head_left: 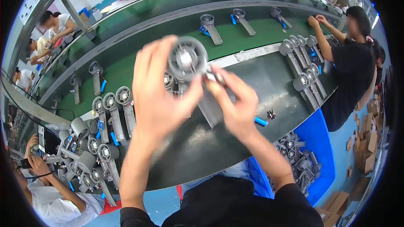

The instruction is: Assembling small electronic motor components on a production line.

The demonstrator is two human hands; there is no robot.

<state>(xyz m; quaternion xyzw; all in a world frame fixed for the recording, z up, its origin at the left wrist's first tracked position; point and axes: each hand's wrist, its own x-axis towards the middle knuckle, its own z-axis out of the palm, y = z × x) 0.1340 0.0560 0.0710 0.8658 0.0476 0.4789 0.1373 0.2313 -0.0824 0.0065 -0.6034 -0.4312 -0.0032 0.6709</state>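
My left hand (156,88) is wrapped round the round head of a grey handheld fan housing (187,58), blurred by motion. Its ring shows spokes and a pale hub, and the flat handle (209,110) slants down between my hands. My right hand (235,105) pinches a small dark, metallic part (213,77) against the lower right side of the head; its exact kind is too blurred to tell. Behind my left fingers another fan housing (168,80) is partly hidden. Right of my right hand, a blue cylindrical battery (261,121) and a small component (272,114) lie on the dark bench.
Several fan housings (110,103) stand in rows at left, beside a heap (84,159). More housings ride the green conveyor (168,29). A blue bin (322,155) of grey parts sits below right. Co-workers sit at right (353,67) and lower left (63,201).
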